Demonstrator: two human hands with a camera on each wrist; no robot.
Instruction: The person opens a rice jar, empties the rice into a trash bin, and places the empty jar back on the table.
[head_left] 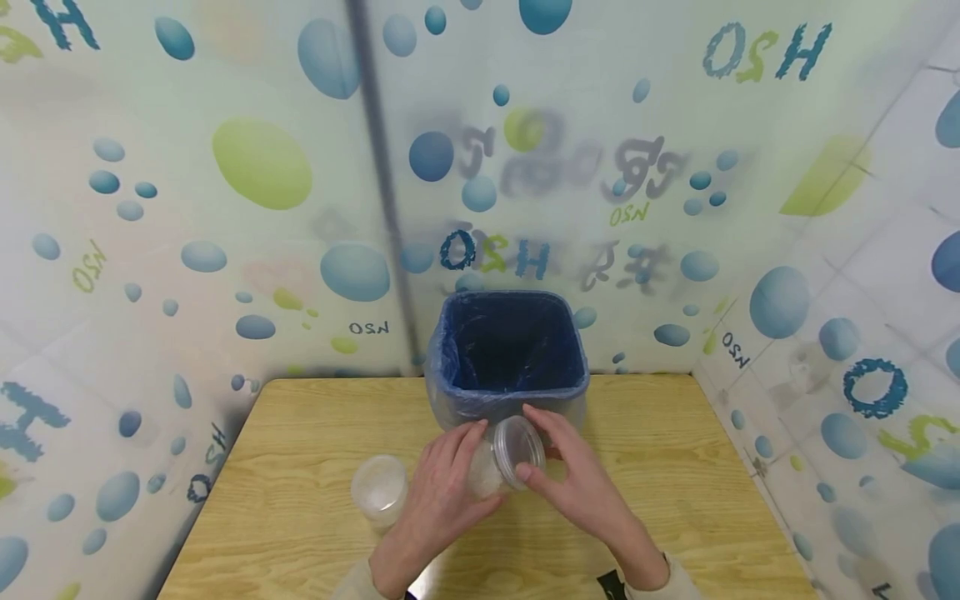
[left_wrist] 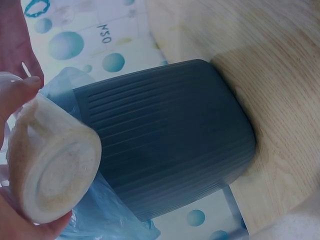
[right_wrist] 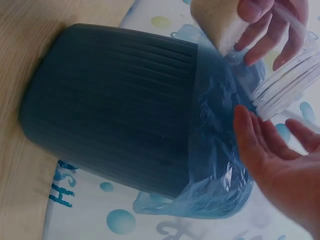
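Note:
My left hand (head_left: 442,483) grips a clear plastic jar (left_wrist: 62,160) around its side. The jar is tipped sideways in front of the bin, and a pale, grainy substance (right_wrist: 220,25) shows through its wall. Its clear, ridged round top (head_left: 520,450) faces my right hand (head_left: 577,479). The right hand's fingers are spread loosely around this top. In the right wrist view, the right fingertips (right_wrist: 243,114) are close to the ridged rim; whether they touch it I cannot tell.
A bin (right_wrist: 115,105) with a blue bag liner (head_left: 457,379) stands at the table's back edge. Left of my left hand is another clear round container (head_left: 378,487) with whitish contents. The wooden table (head_left: 300,483) meets patterned walls behind and at the right.

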